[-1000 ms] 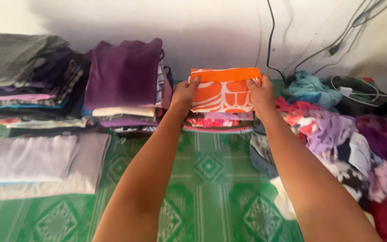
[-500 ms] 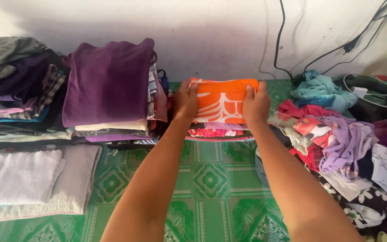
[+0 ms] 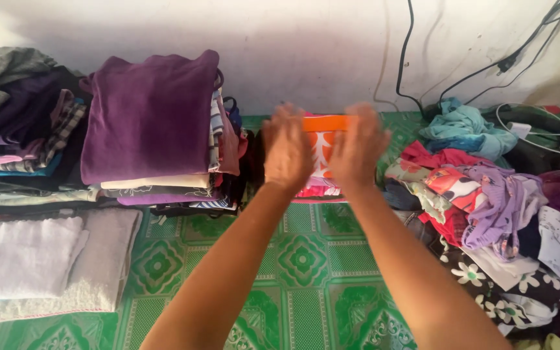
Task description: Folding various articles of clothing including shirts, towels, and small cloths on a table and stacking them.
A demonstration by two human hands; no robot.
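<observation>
Folded orange patterned cloth (image 3: 322, 139) atop a small pink stack (image 3: 317, 189) by the wall, long axis left to right. Left hand (image 3: 286, 152) and right hand (image 3: 358, 149) over it, blurred; finger positions impossible to tell. Purple garment pile (image 3: 147, 116) just left.

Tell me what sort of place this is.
Probably a home laundry-folding spot on the floor: a green patterned floor mat, stacks of folded clothes topped by a purple folded garment, and a loose unsorted clothing heap.
</observation>
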